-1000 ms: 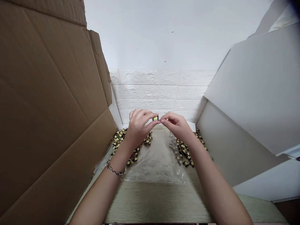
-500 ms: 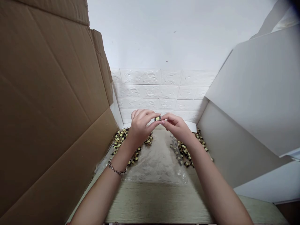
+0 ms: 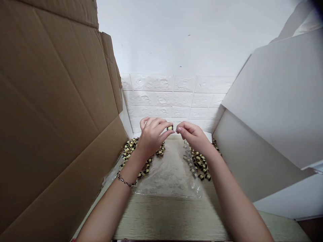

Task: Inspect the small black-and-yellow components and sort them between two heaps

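Between the thumb and forefinger of my left hand is a small yellow-and-black transformer with thin pins along its sides. My right hand is just right of it, with thumb and forefinger pinched together. A small gap separates those fingertips from the transformer, and anything inside the pinch is too small to make out. Below both hands lies a clear plastic bag. More such transformers form a left pile, partly behind my left arm, and a right pile, partly under the bag's edge and behind my right arm.
A tall brown cardboard sheet walls off the left side. White panels stand along the right. Behind the pale wooden table rises a white brick-patterned wall.
My right hand has drawn slightly right, off the transformer's end, and its fingers have curled in more. My left hand keeps the transformer in nearly the same spot.
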The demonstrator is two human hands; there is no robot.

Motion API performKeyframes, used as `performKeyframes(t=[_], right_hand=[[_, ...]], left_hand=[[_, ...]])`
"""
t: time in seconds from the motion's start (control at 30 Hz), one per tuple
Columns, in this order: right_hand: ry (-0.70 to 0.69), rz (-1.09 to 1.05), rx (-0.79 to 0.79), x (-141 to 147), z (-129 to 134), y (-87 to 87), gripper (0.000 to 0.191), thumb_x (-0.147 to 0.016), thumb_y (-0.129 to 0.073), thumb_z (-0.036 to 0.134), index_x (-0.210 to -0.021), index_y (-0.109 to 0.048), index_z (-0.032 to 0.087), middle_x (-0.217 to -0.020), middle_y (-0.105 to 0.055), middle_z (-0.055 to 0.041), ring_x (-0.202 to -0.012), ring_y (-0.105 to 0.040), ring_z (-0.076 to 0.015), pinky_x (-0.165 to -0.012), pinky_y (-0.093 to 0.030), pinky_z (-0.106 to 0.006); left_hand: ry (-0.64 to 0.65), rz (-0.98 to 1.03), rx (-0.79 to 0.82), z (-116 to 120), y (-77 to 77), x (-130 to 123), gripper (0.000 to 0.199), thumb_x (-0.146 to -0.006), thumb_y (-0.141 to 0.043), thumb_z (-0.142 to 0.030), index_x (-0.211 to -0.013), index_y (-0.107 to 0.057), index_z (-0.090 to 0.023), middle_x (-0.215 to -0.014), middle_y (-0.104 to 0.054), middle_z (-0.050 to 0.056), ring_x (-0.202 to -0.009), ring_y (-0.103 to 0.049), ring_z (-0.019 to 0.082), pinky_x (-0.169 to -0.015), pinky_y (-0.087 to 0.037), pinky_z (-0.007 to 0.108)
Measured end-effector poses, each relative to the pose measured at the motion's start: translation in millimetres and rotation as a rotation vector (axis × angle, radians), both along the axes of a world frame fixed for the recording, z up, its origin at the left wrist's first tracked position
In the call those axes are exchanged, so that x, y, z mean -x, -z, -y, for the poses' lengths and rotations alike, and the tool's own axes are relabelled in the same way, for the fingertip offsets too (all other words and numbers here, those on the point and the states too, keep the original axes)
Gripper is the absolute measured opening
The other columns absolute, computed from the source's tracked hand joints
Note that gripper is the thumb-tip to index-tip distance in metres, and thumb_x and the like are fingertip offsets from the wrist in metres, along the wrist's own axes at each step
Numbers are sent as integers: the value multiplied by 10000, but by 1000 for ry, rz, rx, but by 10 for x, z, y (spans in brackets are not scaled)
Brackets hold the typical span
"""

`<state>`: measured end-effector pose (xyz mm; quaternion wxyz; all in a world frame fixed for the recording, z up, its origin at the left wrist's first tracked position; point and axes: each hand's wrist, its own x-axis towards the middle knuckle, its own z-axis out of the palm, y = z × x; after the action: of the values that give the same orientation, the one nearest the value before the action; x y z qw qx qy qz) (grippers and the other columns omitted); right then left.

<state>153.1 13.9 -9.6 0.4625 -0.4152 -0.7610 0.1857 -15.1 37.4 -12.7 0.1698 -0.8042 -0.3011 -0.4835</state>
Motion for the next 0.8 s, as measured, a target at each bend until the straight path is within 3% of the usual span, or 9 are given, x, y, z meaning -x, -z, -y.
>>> performKeyframes(t=[0.2, 0.33, 0.43, 0.63, 0.8], right_hand=[[114, 93, -109, -40, 37, -45, 163, -797, -431, 260, -710, -536, 171, -636, -487, 15, -593, -413, -93, -550, -315, -220], [173, -10, -72, -62, 3, -23, 163, -782, -439, 278, -688, -523, 174, -588, -456, 27, -556, -393, -92, -530, -303, -223], [220, -171, -87, -4, -31, 10, 149, -737, -503, 298, -664, -520, 169, -642, -490, 19, -631, -431, -101, -610, -338, -235], [131, -567, 85, 205, -88, 107, 204, -669, -584, 372, -668, -578, 167, -653, -534, 16, -646, -461, -104, -666, -371, -250], [38, -739, 210, 272, -111, 157, 191, -619, -642, 362, -612, -621, 172, -642, -561, 8, -660, -476, -106, -657, -369, -249]], left_hand=[[-45, -23, -5, -2, 15, -10, 185, -763, -510, -396, -852, -591, -256, -830, -628, 3, -831, -516, 160, -881, -191, 364], [-39, 49, 12, -7, 5, -7, 173, -752, -529, -387, -841, -589, -251, -821, -625, -1, -826, -530, 155, -884, -195, 361], [-49, 105, -1, 5, -8, -12, 170, -741, -544, -387, -828, -584, -246, -816, -626, 0, -814, -540, 153, -873, -214, 355], [-82, 175, -25, 56, -15, -39, 165, -743, -545, -379, -803, -580, -229, -792, -626, 9, -795, -539, 156, -841, -250, 347], [-94, 217, -42, 61, -12, -52, 140, -732, -567, -348, -802, -583, -227, -794, -629, 11, -790, -541, 157, -837, -258, 347]])
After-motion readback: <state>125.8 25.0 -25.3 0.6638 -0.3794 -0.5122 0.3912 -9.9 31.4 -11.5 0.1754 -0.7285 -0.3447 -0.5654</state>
